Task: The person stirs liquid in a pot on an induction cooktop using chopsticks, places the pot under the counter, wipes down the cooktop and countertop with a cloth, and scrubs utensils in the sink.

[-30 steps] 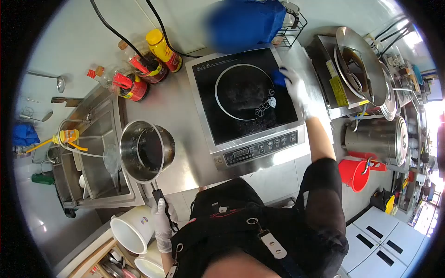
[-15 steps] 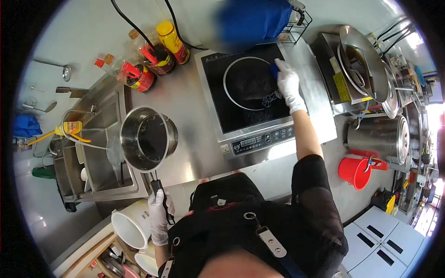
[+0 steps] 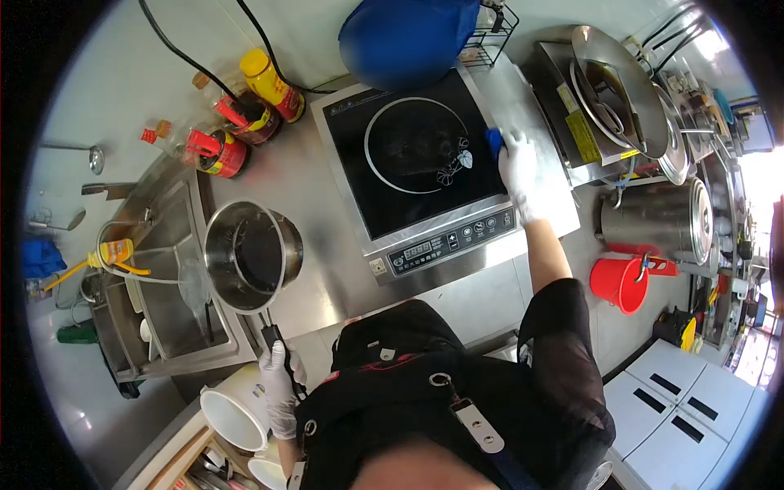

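Though shiny-rimmed, pot (image 3: 251, 255) dark-centred, L hand (image 3: 280, 380) round hdl (image 3: 273, 334), R hand (image 3: 517, 165) round blue cloth (image 3: 494, 141)

Induction cooktop (image 3: 406, 139): flat black glass, white ring and leaf print, steel frame, button panel along near side. Blue cloth-like piece (image 3: 494, 140): small, partly covered, at cooktop's right rim. Steel saucepan (image 3: 291, 251): mouth up, dark inside, black handle toward wearer, left of cooktop.
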